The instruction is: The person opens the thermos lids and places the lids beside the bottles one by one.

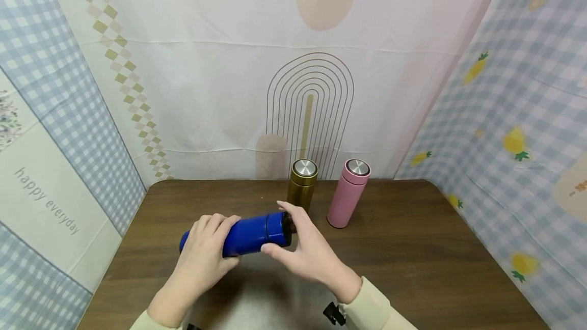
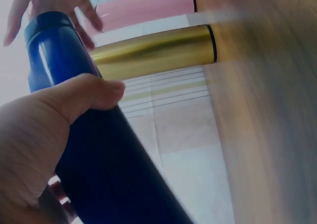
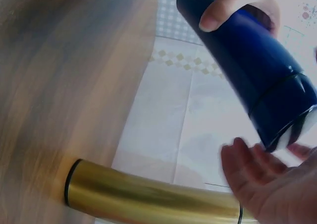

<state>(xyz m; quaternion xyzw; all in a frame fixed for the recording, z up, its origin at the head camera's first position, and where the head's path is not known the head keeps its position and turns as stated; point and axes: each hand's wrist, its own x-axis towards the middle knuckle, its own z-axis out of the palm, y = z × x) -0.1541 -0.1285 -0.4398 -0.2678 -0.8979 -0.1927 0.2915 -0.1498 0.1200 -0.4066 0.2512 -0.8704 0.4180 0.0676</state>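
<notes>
Left hand wrapped around the body of a blue bottle, fingers over the top and far side in the head view, thumb laid across the surface in the left wrist view; grip is firm enough to carry the bottle clear of the table. Right hand at the cap end: fingers spread and slightly bent, thumb well apart from them, the cap end lying between. In the head view the thumb tip overlaps the cap's lower edge; in the right wrist view the fingers sit just off the end, so whether there is contact cannot be told. Blue bottle: glossy, deep blue, tipped almost flat, cap toward the right and a little higher than the base; a thin seam separates cap from body, and the cap appears seated. Its end face looks dark from the head and shows pale and dark streaks from the right wrist. Position: in the air above the table, in front of the other bottles. Gold bottle upright behind the right hand, lower part hidden by it; pink bottle upright to its right, apart from it, both with silver tops. Behind them hangs a patterned cloth.
</notes>
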